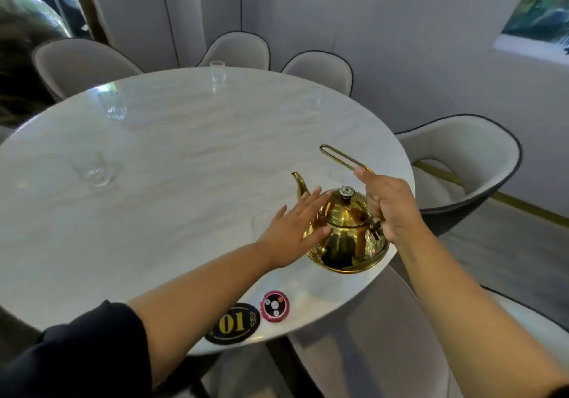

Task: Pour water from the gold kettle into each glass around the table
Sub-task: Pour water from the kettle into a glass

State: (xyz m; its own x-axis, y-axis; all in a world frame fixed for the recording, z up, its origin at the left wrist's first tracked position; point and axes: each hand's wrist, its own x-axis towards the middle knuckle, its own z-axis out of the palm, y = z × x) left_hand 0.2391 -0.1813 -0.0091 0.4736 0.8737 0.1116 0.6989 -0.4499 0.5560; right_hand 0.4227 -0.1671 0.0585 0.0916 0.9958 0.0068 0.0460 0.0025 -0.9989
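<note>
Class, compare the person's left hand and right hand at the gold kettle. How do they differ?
The left hand has straight fingers laid against the gold kettle; the right hand has fingers curled round its wire handle. The left hand is on the spout side; the right hand is on the opposite side, by the handle's hinge. Both touch the kettle, which stands on the table.

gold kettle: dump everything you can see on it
The gold kettle is polished, mirror-like metal, round-bodied, with a domed lid, a knob, a curved spout pointing away-left and a thin wire loop handle. It stands upright near the edge of the marble table. The left hand lies flat against its side; the right hand grips the handle.
</note>
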